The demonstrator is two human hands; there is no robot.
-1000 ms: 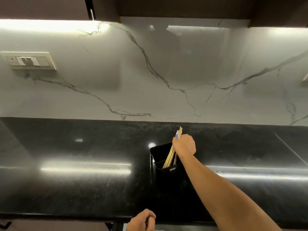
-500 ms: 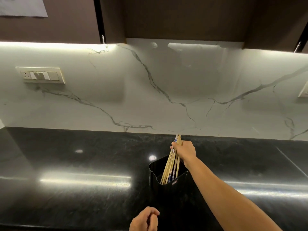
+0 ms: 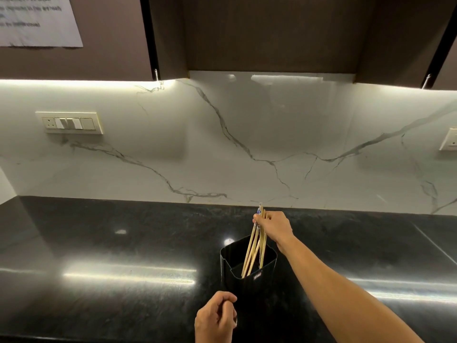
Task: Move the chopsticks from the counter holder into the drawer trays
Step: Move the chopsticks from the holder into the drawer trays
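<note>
A black holder (image 3: 247, 276) stands on the dark counter (image 3: 111, 243) a little right of centre. A bundle of several wooden chopsticks (image 3: 254, 246) rises out of it, tips still inside the holder. My right hand (image 3: 273, 227) is closed around the bundle's upper ends, above the holder's far rim. My left hand (image 3: 215, 318) hovers near the counter's front edge, just in front and left of the holder, fingers curled; something small and grey shows at its fingertips, too small to name. No drawer or trays are in view.
A white marble backsplash (image 3: 222, 144) runs behind the counter, with a switch plate (image 3: 69, 123) at left and a socket (image 3: 450, 139) at right. Dark wall cabinets (image 3: 272, 33) hang overhead; a paper notice (image 3: 37, 21) is stuck on the left one.
My right hand has lifted the bundle of chopsticks partway up out of the holder. The head view has tilted up, showing more of the cabinets. My left hand has stayed near the counter's front edge.
</note>
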